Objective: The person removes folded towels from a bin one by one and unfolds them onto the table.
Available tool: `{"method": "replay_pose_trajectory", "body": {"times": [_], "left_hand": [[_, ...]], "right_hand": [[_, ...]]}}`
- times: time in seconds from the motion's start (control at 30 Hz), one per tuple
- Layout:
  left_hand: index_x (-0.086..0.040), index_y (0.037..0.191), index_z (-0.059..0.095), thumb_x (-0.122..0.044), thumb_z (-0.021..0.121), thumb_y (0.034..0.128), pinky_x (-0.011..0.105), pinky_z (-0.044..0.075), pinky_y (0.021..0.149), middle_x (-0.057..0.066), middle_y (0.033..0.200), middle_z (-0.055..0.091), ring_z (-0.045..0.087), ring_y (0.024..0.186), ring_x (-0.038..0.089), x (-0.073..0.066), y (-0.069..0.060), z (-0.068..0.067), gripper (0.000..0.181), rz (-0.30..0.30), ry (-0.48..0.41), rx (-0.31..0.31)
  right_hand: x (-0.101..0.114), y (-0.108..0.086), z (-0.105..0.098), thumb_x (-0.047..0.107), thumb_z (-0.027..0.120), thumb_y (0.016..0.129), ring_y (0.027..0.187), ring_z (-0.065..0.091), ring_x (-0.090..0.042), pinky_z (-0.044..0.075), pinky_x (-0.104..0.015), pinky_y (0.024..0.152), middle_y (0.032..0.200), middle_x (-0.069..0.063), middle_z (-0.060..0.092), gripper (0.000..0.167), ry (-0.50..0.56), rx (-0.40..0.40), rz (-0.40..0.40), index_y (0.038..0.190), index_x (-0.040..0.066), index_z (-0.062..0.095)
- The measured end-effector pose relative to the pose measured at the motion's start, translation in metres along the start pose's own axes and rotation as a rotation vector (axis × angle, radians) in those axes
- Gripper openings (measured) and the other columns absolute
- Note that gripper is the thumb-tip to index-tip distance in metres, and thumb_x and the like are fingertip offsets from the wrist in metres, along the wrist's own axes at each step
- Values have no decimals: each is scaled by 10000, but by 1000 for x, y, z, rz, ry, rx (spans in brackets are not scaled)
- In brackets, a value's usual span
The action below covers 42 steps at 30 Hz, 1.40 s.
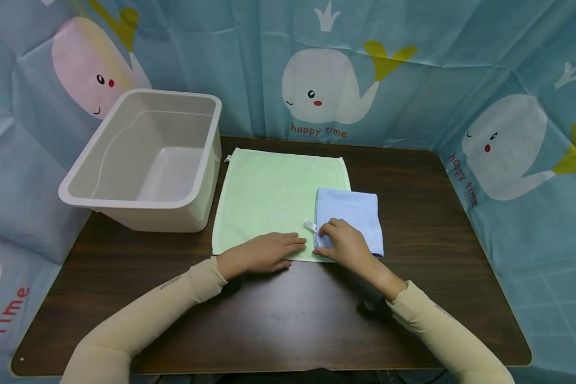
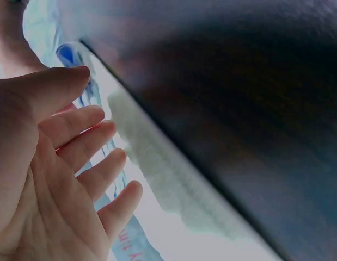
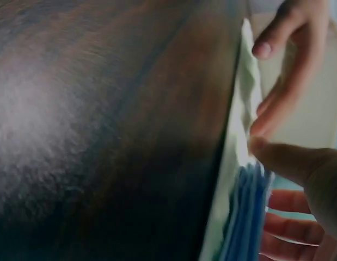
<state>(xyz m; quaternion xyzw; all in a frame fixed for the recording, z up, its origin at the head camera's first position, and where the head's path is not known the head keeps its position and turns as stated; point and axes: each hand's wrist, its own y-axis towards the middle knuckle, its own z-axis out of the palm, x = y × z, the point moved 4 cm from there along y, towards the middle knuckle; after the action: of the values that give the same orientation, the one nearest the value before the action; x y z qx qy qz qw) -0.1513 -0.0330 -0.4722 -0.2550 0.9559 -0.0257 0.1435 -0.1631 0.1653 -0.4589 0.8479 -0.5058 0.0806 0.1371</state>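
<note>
A light green cloth (image 1: 269, 197) lies spread flat on the dark wooden table, with a blue folded cloth (image 1: 352, 208) over its right side. Several stacked layers show at the blue cloth's edge in the right wrist view. My left hand (image 1: 265, 252) rests on the green cloth near its front edge, fingers extended. At the blue cloth's left front corner, my right hand (image 1: 346, 246) touches it with bent fingers. Its thumb (image 3: 285, 160) and index finger stand apart there. A white tag (image 1: 310, 225) sticks out beside the right fingertips.
A large beige plastic bin (image 1: 206, 186) stands at the table's back left. Blue curtains (image 1: 249, 64) printed with whales enclose the back and both sides. Bare wood of the table (image 1: 288, 330) extends in front of the cloths and to their right.
</note>
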Motion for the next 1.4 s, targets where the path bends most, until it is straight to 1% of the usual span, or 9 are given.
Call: {"method": "replay_pose_trajectory", "body": {"times": [0.1, 0.23, 0.37, 0.57, 0.8, 0.93, 1.1, 1.23, 1.4], "left_hand": [[-70, 1500, 418, -284, 568, 1006, 406, 378, 1184, 61, 1572, 425, 382, 1477, 244, -2, 3, 2, 559, 23, 20, -5], [-77, 1511, 402, -290, 564, 1008, 408, 381, 1181, 63, 1576, 419, 379, 1479, 243, -6, 5, 1, 570, 44, 35, -18], [-81, 1530, 369, -290, 572, 1004, 411, 380, 1181, 59, 1592, 393, 361, 1489, 247, -9, 10, 0, 601, 58, 36, -28], [-101, 1548, 335, -299, 560, 1009, 403, 368, 1190, 33, 1625, 335, 305, 1517, 234, -15, 21, 1, 617, 68, 60, -1], [-111, 1565, 295, -291, 509, 1031, 395, 357, 1199, 24, 1648, 279, 263, 1534, 199, -20, 34, 7, 603, 70, 96, 32], [-119, 1574, 269, -304, 490, 1039, 383, 359, 1198, 18, 1660, 243, 255, 1536, 183, -21, 36, 11, 607, 59, 117, 62], [-114, 1571, 275, -297, 496, 1038, 389, 350, 1204, 24, 1660, 243, 259, 1535, 188, -21, 37, 10, 606, 53, 90, 72], [-103, 1574, 261, -306, 495, 1037, 392, 336, 1212, 37, 1664, 230, 253, 1537, 197, -21, 36, 9, 620, 58, 57, 71], [-83, 1580, 226, -351, 503, 1032, 378, 320, 1222, 56, 1670, 205, 243, 1540, 192, -20, 35, 8, 670, 46, 27, 76]], "right_hand": [[2, 0, 2, 344, 893, 706, 723, 531, -124, 481, -303, 598, 826, 14, 616, 334, -29, -22, -5, 878, 137, 695], [-1, 0, -2, 230, 822, 788, 713, 557, -116, 488, -297, 624, 818, 13, 660, 156, 36, -22, 32, 860, 126, 731], [-7, -1, -9, 170, 757, 835, 702, 577, -116, 485, -286, 640, 791, 4, 676, 79, 110, -43, 73, 890, 113, 749], [-17, -6, -22, 132, 733, 835, 646, 620, -107, 508, -283, 616, 755, -7, 718, 55, 178, -118, 120, 887, 120, 747], [-26, -10, -27, 104, 706, 829, 640, 634, -107, 527, -284, 614, 752, -39, 735, 68, 182, -132, 146, 882, 94, 747], [-29, -12, -28, 101, 712, 827, 631, 629, -111, 529, -287, 604, 743, -48, 732, 60, 180, -137, 157, 873, 91, 750], [-36, -14, -31, 109, 733, 831, 672, 693, -148, 576, -334, 625, 801, -65, 756, 70, 172, -144, 181, 890, 85, 763], [-48, -19, -42, 134, 747, 832, 696, 692, -174, 552, -326, 641, 811, -64, 755, 96, 176, -148, 243, 910, 87, 775], [-72, -32, -63, 152, 731, 850, 731, 660, -193, 507, -291, 654, 820, -80, 746, 117, 179, -128, 372, 938, 79, 759]]}}
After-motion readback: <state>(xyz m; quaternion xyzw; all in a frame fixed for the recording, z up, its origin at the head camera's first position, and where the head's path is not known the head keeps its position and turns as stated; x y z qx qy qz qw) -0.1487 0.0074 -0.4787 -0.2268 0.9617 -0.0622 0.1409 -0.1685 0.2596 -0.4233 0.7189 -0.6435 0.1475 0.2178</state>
